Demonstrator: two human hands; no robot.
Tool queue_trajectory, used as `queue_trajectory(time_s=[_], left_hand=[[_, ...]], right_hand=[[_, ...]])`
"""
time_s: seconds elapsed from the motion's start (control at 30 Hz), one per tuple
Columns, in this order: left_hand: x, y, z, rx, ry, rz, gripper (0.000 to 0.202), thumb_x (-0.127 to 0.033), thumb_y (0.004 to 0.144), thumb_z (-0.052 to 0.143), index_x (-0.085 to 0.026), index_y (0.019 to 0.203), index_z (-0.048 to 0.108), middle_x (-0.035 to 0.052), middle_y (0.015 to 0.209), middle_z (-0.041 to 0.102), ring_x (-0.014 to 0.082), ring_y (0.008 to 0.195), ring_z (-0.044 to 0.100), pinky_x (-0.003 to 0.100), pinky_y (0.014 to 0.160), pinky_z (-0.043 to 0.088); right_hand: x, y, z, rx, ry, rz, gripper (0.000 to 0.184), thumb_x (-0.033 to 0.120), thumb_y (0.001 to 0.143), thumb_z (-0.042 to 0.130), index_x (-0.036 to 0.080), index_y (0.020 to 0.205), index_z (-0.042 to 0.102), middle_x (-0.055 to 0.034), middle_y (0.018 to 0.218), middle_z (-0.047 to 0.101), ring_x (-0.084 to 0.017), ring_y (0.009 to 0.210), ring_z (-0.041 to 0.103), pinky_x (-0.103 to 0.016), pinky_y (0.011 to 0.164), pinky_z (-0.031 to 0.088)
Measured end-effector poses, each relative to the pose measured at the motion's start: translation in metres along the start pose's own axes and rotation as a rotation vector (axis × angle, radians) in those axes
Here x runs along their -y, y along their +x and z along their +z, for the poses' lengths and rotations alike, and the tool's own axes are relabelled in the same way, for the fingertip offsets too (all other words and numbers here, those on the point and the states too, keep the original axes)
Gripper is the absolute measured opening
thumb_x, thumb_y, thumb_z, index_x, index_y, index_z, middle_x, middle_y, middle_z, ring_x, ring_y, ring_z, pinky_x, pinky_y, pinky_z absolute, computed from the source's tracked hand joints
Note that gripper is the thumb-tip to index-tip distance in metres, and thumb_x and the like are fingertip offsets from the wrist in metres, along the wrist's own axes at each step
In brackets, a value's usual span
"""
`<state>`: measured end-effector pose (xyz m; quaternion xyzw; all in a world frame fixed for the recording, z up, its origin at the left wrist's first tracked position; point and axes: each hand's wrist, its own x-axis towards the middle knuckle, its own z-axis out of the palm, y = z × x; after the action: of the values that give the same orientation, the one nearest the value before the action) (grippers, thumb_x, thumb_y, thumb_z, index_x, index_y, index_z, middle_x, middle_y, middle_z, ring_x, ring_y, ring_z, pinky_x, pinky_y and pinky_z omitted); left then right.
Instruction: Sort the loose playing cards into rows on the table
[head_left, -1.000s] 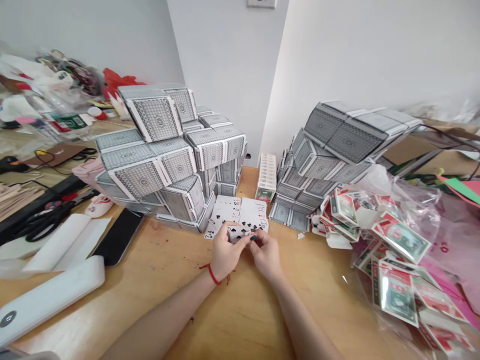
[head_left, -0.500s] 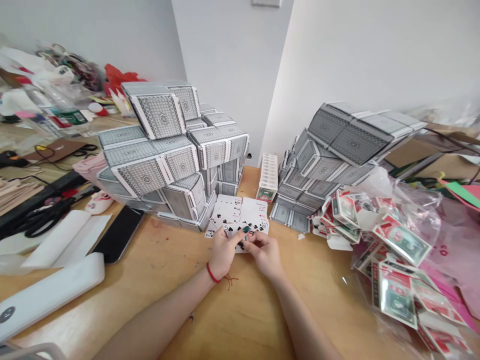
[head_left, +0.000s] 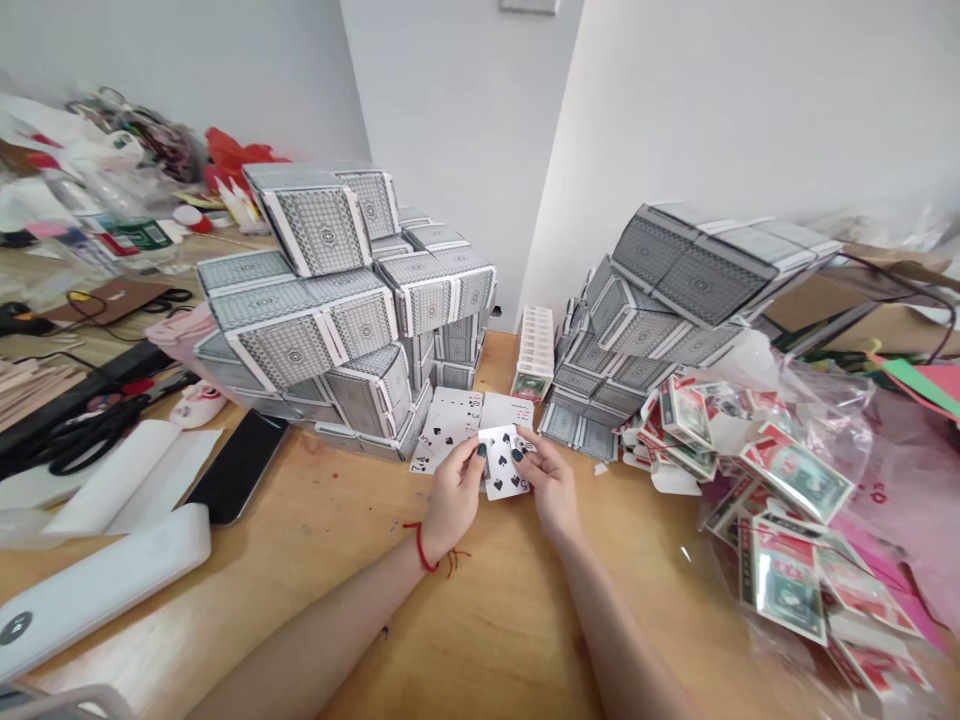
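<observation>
My left hand (head_left: pixel 454 495) and my right hand (head_left: pixel 551 485) meet over the wooden table (head_left: pixel 480 620), both pinching a small stack of playing cards (head_left: pixel 504 462) with a black spade card face up. Behind the stack, more face-up cards (head_left: pixel 459 420) lie spread on the table. A red string circles my left wrist. My nails are dark green.
Grey patterned card boxes are piled at the left (head_left: pixel 330 310) and at the right (head_left: pixel 660 300). A clear bag of red-and-green card packs (head_left: pixel 780 500) lies at the right. A black phone (head_left: pixel 236 470), white cases (head_left: pixel 97 590) and scissors (head_left: pixel 75 440) are at the left.
My hands have gathered the loose cards into a neater stack and lifted it slightly toward the spread cards. My right hand shifted forward.
</observation>
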<state>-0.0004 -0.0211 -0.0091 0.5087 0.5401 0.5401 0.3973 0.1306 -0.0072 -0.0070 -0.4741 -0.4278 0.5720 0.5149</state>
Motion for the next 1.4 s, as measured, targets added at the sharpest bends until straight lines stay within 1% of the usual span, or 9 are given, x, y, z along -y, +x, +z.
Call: queue_trajectory(time_s=[0.07,0.2,0.27,0.43,0.6,0.93,1.13,1.3,1.4], left_hand=[[0.0013,0.0019,-0.0004,-0.029,-0.031,0.001,0.03,-0.028,0.08,0.047,-0.017,0.107,0.056,0.0076,0.101,0.062,0.0158,0.086,0.059,0.028,0.073,0.049],[0.0016,0.004,-0.0006,-0.064,-0.13,-0.059,0.034,-0.028,0.078,0.051,-0.014,0.108,0.053,0.0089,0.092,0.065,0.0146,0.076,0.062,0.026,0.066,0.05],[0.0008,0.0044,-0.0007,-0.074,-0.132,-0.06,0.034,-0.027,0.077,0.052,-0.014,0.108,0.054,0.0096,0.095,0.065,0.0146,0.078,0.062,0.026,0.068,0.051],[-0.0014,0.0046,-0.0021,-0.083,-0.017,-0.049,0.033,-0.027,0.078,0.051,-0.016,0.109,0.058,0.0091,0.108,0.062,0.0157,0.087,0.06,0.027,0.076,0.049],[0.0001,0.004,-0.0033,-0.088,0.033,-0.032,0.036,-0.03,0.078,0.051,-0.017,0.11,0.059,0.0079,0.108,0.062,0.0162,0.084,0.061,0.027,0.074,0.05],[-0.0001,0.0031,-0.0042,-0.087,0.085,-0.014,0.038,-0.031,0.079,0.049,-0.016,0.113,0.057,0.008,0.112,0.06,0.0165,0.089,0.06,0.026,0.077,0.049],[-0.0006,0.0019,-0.0041,-0.09,0.093,-0.015,0.04,-0.036,0.08,0.049,-0.017,0.114,0.056,0.008,0.109,0.062,0.0166,0.084,0.061,0.026,0.073,0.049],[-0.0013,0.0015,-0.0045,-0.104,0.096,0.013,0.039,-0.033,0.08,0.049,-0.015,0.113,0.057,0.0089,0.109,0.062,0.0154,0.082,0.061,0.024,0.071,0.049],[-0.0008,0.0005,-0.0044,-0.097,0.094,0.026,0.037,-0.032,0.08,0.049,-0.016,0.112,0.057,0.0079,0.103,0.064,0.0139,0.074,0.06,0.023,0.063,0.049]], right_hand=[[0.0006,0.0,0.0007,0.011,-0.03,0.003,0.051,0.032,0.067,0.059,0.016,0.115,0.054,0.0057,0.051,0.044,-0.009,0.045,0.037,-0.021,0.045,0.032],[0.0007,-0.0002,0.001,0.024,-0.055,0.01,0.052,0.03,0.069,0.057,0.015,0.118,0.053,0.0074,0.049,0.035,-0.008,0.044,0.031,-0.02,0.044,0.028],[-0.0002,-0.0001,0.0004,0.027,-0.057,0.016,0.052,0.029,0.069,0.056,0.016,0.119,0.052,0.0075,0.049,0.033,-0.008,0.045,0.03,-0.02,0.044,0.028],[-0.0026,0.0002,-0.0005,0.032,-0.093,0.006,0.052,0.031,0.071,0.053,0.015,0.121,0.05,0.0062,0.05,0.036,-0.009,0.046,0.033,-0.021,0.044,0.031],[-0.0012,-0.001,-0.0001,0.037,-0.128,-0.02,0.052,0.031,0.072,0.053,0.016,0.121,0.05,0.0063,0.051,0.036,-0.009,0.047,0.03,-0.02,0.045,0.028],[-0.0001,-0.0029,-0.0005,0.054,-0.126,-0.02,0.054,0.036,0.072,0.056,0.017,0.122,0.05,0.0057,0.052,0.037,-0.009,0.05,0.027,-0.021,0.048,0.025],[-0.0003,-0.0024,-0.0004,0.084,-0.095,-0.025,0.054,0.035,0.073,0.056,0.017,0.123,0.049,0.0058,0.054,0.036,-0.009,0.051,0.029,-0.021,0.049,0.025],[0.0027,-0.0036,0.0016,0.1,-0.069,-0.03,0.05,0.034,0.073,0.056,0.017,0.12,0.05,0.0071,0.052,0.033,-0.008,0.048,0.028,-0.02,0.047,0.025],[0.0031,-0.004,0.004,0.105,0.016,-0.009,0.048,0.034,0.073,0.057,0.019,0.117,0.047,0.0076,0.052,0.038,-0.008,0.045,0.033,-0.019,0.045,0.028]])
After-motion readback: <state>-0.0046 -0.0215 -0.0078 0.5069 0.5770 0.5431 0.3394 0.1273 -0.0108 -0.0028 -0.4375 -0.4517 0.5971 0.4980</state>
